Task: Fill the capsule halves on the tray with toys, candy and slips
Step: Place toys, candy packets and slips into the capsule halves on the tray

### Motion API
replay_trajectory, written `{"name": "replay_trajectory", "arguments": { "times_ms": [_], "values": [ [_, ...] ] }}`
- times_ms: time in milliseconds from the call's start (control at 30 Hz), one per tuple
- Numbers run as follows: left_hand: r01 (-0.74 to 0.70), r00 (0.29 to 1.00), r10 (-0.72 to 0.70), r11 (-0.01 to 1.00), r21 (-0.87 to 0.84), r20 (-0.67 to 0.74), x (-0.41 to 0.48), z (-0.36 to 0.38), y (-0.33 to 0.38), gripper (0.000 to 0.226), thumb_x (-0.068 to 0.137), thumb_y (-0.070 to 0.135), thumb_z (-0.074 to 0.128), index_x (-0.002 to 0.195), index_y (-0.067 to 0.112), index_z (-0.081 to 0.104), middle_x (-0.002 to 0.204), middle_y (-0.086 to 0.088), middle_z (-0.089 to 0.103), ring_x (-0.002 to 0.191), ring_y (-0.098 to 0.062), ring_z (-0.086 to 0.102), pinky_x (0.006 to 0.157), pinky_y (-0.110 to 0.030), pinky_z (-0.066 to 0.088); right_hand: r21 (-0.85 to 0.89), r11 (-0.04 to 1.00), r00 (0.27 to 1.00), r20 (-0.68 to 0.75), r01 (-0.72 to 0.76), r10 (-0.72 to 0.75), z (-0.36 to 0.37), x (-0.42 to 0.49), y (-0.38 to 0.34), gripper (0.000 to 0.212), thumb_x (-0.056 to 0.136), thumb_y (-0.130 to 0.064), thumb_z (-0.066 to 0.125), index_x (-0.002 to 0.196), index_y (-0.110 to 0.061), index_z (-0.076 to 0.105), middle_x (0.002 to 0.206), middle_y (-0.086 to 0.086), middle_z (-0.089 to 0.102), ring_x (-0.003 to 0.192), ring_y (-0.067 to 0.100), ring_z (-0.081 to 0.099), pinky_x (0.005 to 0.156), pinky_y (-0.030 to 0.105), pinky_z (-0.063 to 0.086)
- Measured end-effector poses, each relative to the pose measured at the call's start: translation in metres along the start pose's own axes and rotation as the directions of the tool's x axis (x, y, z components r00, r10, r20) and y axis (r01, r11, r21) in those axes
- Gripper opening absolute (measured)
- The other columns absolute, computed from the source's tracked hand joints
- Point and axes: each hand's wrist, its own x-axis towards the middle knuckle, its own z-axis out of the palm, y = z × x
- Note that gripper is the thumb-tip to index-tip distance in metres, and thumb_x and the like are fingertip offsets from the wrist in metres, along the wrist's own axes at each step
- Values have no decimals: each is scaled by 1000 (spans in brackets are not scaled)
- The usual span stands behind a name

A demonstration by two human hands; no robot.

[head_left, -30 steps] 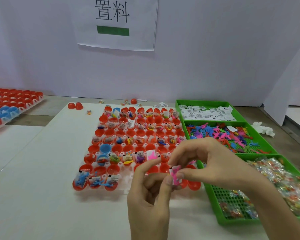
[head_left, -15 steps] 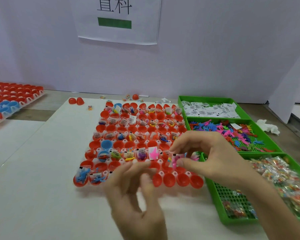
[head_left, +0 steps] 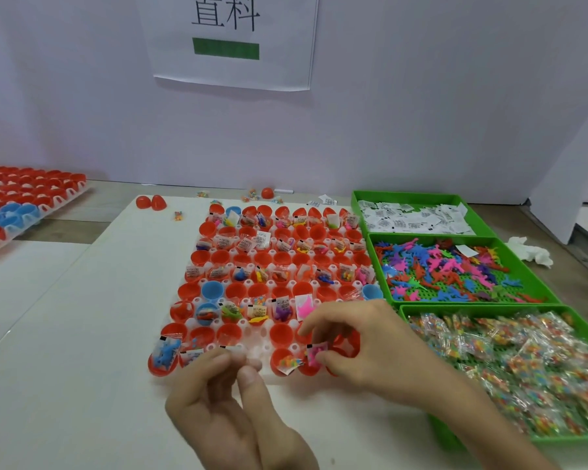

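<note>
Here, the right hand [head_left: 364, 344] has thumb and forefinger clamped on a small clear packet [head_left: 315, 353] holding a pink toy, just above a front-row cup near the near-right corner of the tray [head_left: 267, 330]. The next cup to its left already has candy and a slip in it. The left hand [head_left: 224, 401] is blurred over the tray's near edge; its fingers [head_left: 218, 362] lie loosely together, thumb close to them, with nothing visible between them. The red capsule halves [head_left: 282, 257] sit in rows on the white tray in the middle of the counter [head_left: 82, 334]; many hold packets, a few are blue. Along the counter's right edge, three green bins run from far to near: paper slips [head_left: 414, 220], coloured toys [head_left: 448, 269] and wrapped candy [head_left: 523, 361]. A second tray [head_left: 31, 198] of red and blue halves lies at the far-left corner
</note>
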Motion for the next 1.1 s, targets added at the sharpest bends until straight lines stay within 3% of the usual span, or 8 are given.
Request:
{"name": "replay_trajectory", "arguments": {
  "times_ms": [67, 233, 367, 500, 667, 867, 1100],
  "values": [
    [-21, 999, 20, 999, 24, 27, -5, 5, 5, 45, 77, 1, 51, 96, 42, 53, 89, -7, 57, 66, -11, 60, 67, -16, 51, -20, 1000, 1000, -8, 4, -4, 1, 1, 0, 28, 77, -8, 74, 97, -28, 74, 84, -14, 70, 82, 5, 67, 73, 23, 54],
    [-40, 997, 37, 998, 57, 67, 2, 4, 2, 41, 76, 7, 53, 91, 44, 53, 85, -10, 53, 54, -11, 54, 53, -19, 46, -3, 1000, 1000, -2, -4, 4, 2, 1, 1, 28, 78, -10, 74, 98, -29, 74, 84, -15, 70, 83, 5, 67, 72, 22, 54],
    [-48, 997, 41, 994, 101, 69, 0, 6, -2, 52, 74, -2, 50, 89, 48, 54, 84, -10, 53, 53, -9, 52, 54, -16, 45, 1, 1000, 1000, 17, -7, 7, 3, 2, 3, 25, 81, -11, 74, 101, -27, 73, 88, -15, 70, 86, 7, 66, 74, 20, 54],
    [-40, 996, 32, 994, 103, 81, 0, 8, -2, 36, 75, 17, 53, 89, 50, 55, 82, -5, 55, 59, -10, 55, 56, -17, 47, -67, 997, 999, 34, 34, -31, 5, 3, 2, 28, 80, -12, 74, 102, -28, 71, 89, -18, 65, 86, 4, 63, 74, 11, 47],
    [-15, 995, 5, 996, 89, 104, -1, 8, -3, 31, 74, 24, 53, 88, 51, 56, 84, 14, 59, 70, -16, 59, 67, -14, 49, -135, 989, 996, 74, 62, -52, 6, 2, 0, 25, 83, -18, 73, 105, -30, 69, 91, -17, 64, 86, 1, 59, 78, 10, 43],
    [-61, 987, 34, 984, 167, 160, -5, 7, -2, 59, 75, -4, 52, 90, 53, 55, 84, 23, 65, 77, -7, 62, 71, -9, 47, -176, 981, 994, 90, 80, -65, 5, 0, 1, 26, 84, -21, 74, 106, -33, 67, 91, -22, 59, 88, -1, 57, 80, 8, 39],
    [-31, 987, 1, 983, 181, 161, -5, 5, 3, 58, 73, -5, 51, 87, 51, 57, 81, 19, 65, 74, -7, 62, 70, -9, 48, -248, 966, 991, 126, 73, -42, 2, -1, 1, 34, 83, -35, 72, 115, -42, 60, 97, -35, 51, 98, -7, 52, 93, 22, 35]
  ]
}}
